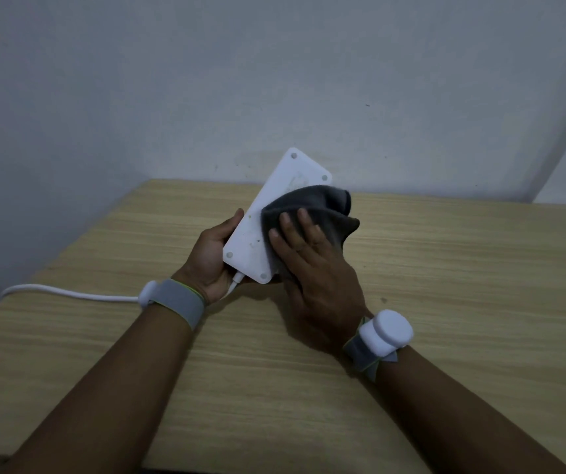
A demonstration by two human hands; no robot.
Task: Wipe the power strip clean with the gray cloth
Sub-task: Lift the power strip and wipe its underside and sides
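A white power strip [274,200] is held tilted above the table, its flat underside with corner screw holes facing me. My left hand [211,258] grips its near left edge from below. My right hand [312,268] presses the dark gray cloth [322,210] flat against the strip's right half, fingers spread on top of the cloth. The cloth bunches over the strip's right edge and hides that part. A few small specks show on the bare white surface near the lower left.
The strip's white cable [69,294] runs left across the light wooden table [445,302] and off its left edge. A plain wall rises right behind the table. Both wrists carry gray straps with white devices.
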